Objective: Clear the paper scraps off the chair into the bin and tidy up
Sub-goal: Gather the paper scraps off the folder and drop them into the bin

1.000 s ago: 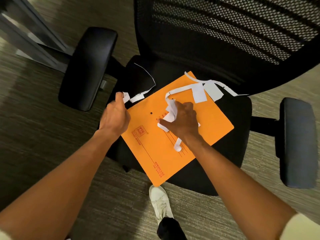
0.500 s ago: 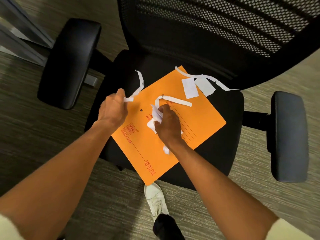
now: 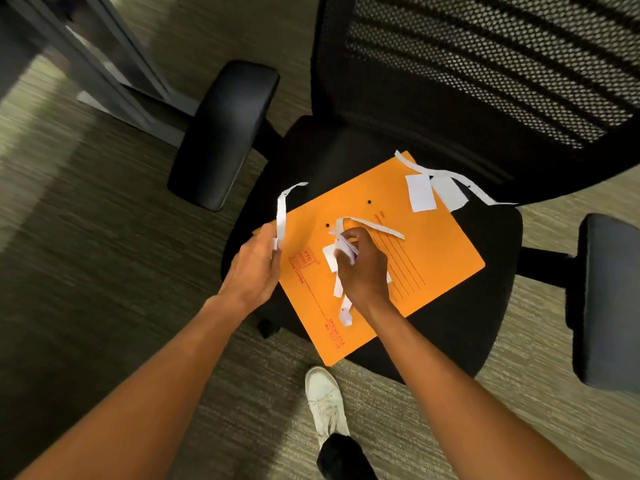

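left hand [image 3: 254, 268] pinches 1 strip [image 3: 282, 211], right hand [image 3: 362, 268] grips a wad of scraps [image 3: 337, 259]; about halfway, since 2 squares [image 3: 420, 192] and loose strips stay on the folder [image 3: 446, 261], no bin in view

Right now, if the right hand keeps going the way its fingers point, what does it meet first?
Probably the curled strip just past the right hand, lying on the orange folder; height above the folder is unclear.

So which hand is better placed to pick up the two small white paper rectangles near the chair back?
Probably the right hand: it is nearer the two small white paper rectangles. The left hand sits farther away, at the orange folder's left edge.
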Action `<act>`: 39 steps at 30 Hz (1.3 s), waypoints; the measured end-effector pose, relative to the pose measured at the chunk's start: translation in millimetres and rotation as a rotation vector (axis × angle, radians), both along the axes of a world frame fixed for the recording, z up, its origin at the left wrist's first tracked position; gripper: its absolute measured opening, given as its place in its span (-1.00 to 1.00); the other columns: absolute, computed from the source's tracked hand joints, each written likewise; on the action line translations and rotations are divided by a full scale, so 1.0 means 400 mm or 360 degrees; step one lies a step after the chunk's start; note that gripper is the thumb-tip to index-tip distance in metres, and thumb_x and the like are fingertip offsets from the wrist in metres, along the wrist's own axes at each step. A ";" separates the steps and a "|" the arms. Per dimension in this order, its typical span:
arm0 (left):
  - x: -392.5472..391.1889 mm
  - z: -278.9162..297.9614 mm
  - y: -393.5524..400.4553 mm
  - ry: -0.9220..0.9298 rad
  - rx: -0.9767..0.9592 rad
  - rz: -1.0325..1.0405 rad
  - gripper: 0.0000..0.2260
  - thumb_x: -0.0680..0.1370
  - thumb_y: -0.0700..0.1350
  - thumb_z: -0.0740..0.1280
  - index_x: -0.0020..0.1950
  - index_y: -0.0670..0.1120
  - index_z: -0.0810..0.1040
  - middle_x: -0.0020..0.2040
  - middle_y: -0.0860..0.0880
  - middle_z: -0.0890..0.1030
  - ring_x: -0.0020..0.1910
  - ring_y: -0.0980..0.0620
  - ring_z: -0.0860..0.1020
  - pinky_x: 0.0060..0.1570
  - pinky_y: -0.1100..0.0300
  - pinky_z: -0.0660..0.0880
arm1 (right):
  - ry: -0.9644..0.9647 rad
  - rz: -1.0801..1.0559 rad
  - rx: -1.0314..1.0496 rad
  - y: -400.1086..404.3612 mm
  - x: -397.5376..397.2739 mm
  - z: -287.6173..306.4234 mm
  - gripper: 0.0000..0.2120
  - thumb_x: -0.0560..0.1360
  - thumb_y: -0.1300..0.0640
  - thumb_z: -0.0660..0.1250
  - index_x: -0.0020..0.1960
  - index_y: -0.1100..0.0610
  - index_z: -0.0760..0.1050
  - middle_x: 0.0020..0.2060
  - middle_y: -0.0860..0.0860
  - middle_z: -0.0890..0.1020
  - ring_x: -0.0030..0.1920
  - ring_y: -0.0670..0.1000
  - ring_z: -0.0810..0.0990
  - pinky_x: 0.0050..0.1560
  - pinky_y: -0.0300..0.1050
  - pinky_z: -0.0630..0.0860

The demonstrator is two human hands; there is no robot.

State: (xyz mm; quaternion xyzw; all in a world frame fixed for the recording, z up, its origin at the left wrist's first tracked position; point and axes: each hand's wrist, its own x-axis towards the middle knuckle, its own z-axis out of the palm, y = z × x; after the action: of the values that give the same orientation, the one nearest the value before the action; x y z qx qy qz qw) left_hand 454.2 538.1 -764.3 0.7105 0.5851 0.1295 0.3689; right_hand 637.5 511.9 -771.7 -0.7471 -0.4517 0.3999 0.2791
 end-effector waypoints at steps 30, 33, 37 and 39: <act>-0.458 0.137 -0.543 -0.0464 -0.0745 0.1171 -0.81 0.62 -0.02 0.10 0.07 -0.03 0.48 -0.21 -0.06 0.57 -0.33 0.05 0.47 -0.13 0.12 0.40 | 0.0219 0.0521 0.0046 -0.260 -0.501 0.173 -0.80 0.48 0.25 0.37 0.07 0.06 0.51 -0.13 -0.16 0.59 -0.13 -0.29 0.56 -0.19 -0.53 0.42; -0.530 0.140 -0.640 -0.0433 -0.0650 0.1299 -0.84 0.62 -0.07 0.14 -0.11 0.01 0.46 -0.24 -0.11 0.58 -0.36 0.02 0.49 -0.26 0.16 0.42 | 0.0246 0.0609 -0.0005 -0.331 -0.598 0.174 -0.82 0.47 0.26 0.38 0.04 0.08 0.51 -0.15 -0.12 0.60 -0.13 -0.17 0.59 -0.09 -0.30 0.52; -0.622 0.130 -0.759 -0.0370 -0.0671 0.1586 -0.77 0.62 -0.07 0.17 0.18 -0.13 0.50 0.02 -0.27 0.59 -0.17 -0.12 0.57 -0.15 0.11 0.48 | 0.0280 0.0686 -0.0099 -0.428 -0.720 0.168 -0.83 0.47 0.21 0.41 0.03 0.04 0.51 -0.14 -0.10 0.61 -0.08 -0.06 0.60 -0.01 -0.19 0.53; -0.677 0.123 -0.822 -0.0316 -0.0746 0.1650 -0.70 0.62 -0.04 0.17 0.27 -0.17 0.47 0.16 -0.30 0.55 0.06 -0.23 0.58 0.09 0.00 0.50 | 0.0285 0.0752 -0.0179 -0.479 -0.786 0.163 -0.79 0.47 0.20 0.42 0.06 0.02 0.53 -0.10 -0.08 0.62 -0.04 -0.02 0.63 0.04 -0.08 0.59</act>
State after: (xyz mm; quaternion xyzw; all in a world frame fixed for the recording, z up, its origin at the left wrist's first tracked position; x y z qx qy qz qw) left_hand 183.2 209.5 -714.9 0.2146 0.8324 0.2265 0.4579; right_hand 323.3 320.4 -706.5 -0.5967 -0.5643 0.5431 0.1747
